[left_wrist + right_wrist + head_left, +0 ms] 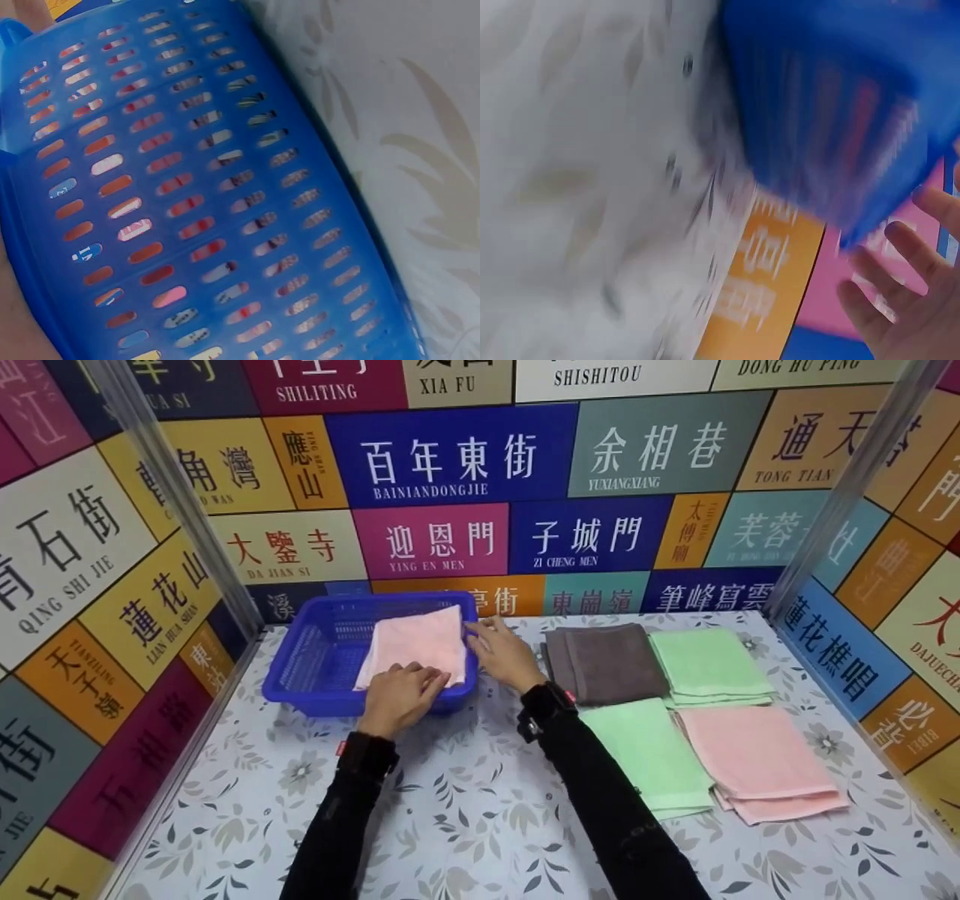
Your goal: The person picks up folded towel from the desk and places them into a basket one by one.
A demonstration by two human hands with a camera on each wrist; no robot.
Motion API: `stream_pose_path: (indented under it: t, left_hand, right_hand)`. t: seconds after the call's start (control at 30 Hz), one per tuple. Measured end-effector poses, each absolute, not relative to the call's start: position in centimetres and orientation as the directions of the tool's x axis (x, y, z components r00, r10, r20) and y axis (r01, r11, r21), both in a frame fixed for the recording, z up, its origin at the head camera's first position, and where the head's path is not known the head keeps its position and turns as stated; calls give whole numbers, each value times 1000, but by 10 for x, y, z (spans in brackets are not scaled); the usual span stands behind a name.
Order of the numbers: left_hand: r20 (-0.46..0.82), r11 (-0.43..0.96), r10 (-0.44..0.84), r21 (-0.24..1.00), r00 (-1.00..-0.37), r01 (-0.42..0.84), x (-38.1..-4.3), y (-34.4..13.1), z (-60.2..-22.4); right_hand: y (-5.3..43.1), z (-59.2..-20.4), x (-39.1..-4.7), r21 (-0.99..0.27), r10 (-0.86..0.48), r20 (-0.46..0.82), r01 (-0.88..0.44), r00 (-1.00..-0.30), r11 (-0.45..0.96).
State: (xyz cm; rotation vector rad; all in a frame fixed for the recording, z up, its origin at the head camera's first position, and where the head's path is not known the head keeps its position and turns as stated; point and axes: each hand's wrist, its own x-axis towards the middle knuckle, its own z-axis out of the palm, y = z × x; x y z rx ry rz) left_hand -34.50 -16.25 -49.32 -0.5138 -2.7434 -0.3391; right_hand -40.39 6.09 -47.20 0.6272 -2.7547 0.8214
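A folded pink towel (420,639) lies in the right part of the blue plastic basket (304,686), its right side close to the rim. My left hand (401,697) reaches over the basket's front edge, fingers resting at the towel's near edge. Just outside the basket's right rim is my right hand (504,652), its fingertips right at that rim. In the right wrist view the fingers (911,251) are spread and relaxed beside the basket's blurred corner. The slotted basket wall (180,187) fills most of the left wrist view.
To the right lie more folded towels: a grey-brown one (607,664), a green one (709,664) at the back, another green one (649,750) and a pink one (761,754) in front. A sign-covered wall (450,457) stands behind the leaf-patterned tabletop (450,840).
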Motion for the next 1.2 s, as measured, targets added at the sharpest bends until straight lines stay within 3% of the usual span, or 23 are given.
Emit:
stream_pose_path:
  t: [0.37, 0.53, 0.83, 1.2]
  left_hand:
    - [379, 912, 303, 151, -875, 381, -345, -159, -494]
    - [384, 911, 297, 160, -874, 380, -347, -158, -493]
    - [379, 912, 291, 167, -878, 375, -347, -161, -495]
    - [378, 914, 289, 166, -880, 371, -346, -163, -497]
  right_hand:
    - [251, -491, -398, -460, -188, 124, -224, -974, 859]
    - [297, -502, -388, -450, -206, -13, -178, -978, 875]
    - [276, -499, -392, -333, -240, -90, -198, -967, 922]
    - [205, -500, -402, -245, -297, -122, -261, -947, 934]
